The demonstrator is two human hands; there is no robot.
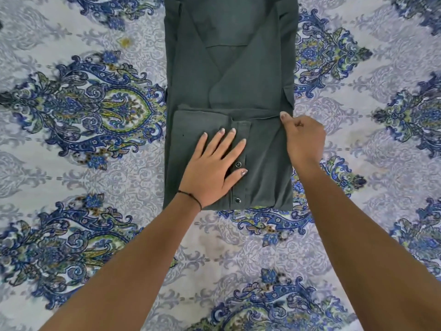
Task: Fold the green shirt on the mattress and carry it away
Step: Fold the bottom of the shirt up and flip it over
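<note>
Two hands on the green shirt: left hand flat, fingers spread; right hand pinching its folded edge.

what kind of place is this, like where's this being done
Most likely a bedroom at home: the whole view is a bed or mattress under a blue and green paisley sheet, with a green shirt being folded on it by bare hands. No walls or furniture show, so this is a guess.

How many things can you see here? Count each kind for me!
Green shirt: 1
Hands, the left hand and the right hand: 2
Shiny snap buttons, one and another: 2
Black wrist string: 1
Patterned bedsheet: 1
Total: 7
</note>
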